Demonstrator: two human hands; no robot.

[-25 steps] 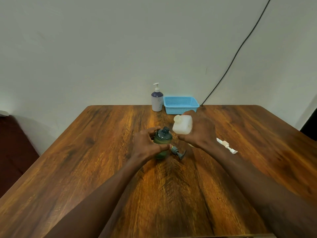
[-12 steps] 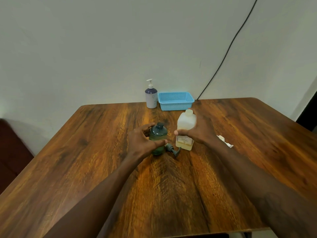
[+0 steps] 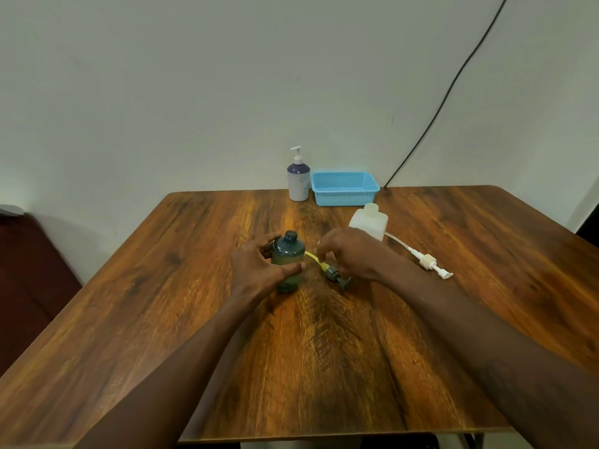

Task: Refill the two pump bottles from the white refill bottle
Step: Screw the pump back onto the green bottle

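Note:
A dark green pump bottle (image 3: 288, 258) stands upright mid-table with its neck uncapped, and my left hand (image 3: 257, 266) is wrapped around its body. Its grey pump head (image 3: 337, 277) with a yellowish dip tube lies on the table just right of it. My right hand (image 3: 351, 254) hovers over that tube, fingers curled at it; whether they pinch it is hidden. The white refill bottle (image 3: 369, 222) stands upright and uncapped behind my right hand, untouched. A white pump head (image 3: 429, 263) with its tube lies to the right. A purple-and-white pump bottle (image 3: 298, 181) stands at the back.
A light blue mesh basket (image 3: 344, 188) sits beside the purple-and-white bottle at the table's (image 3: 324, 367) far edge by the wall. A black cable (image 3: 447, 92) runs down the wall behind it. A dark red seat (image 3: 26, 286) stands left of the table.
My right hand set the white refill bottle down upright, let it go, and moved to the green bottle's pump lying on the table. My left hand kept hold of the green bottle.

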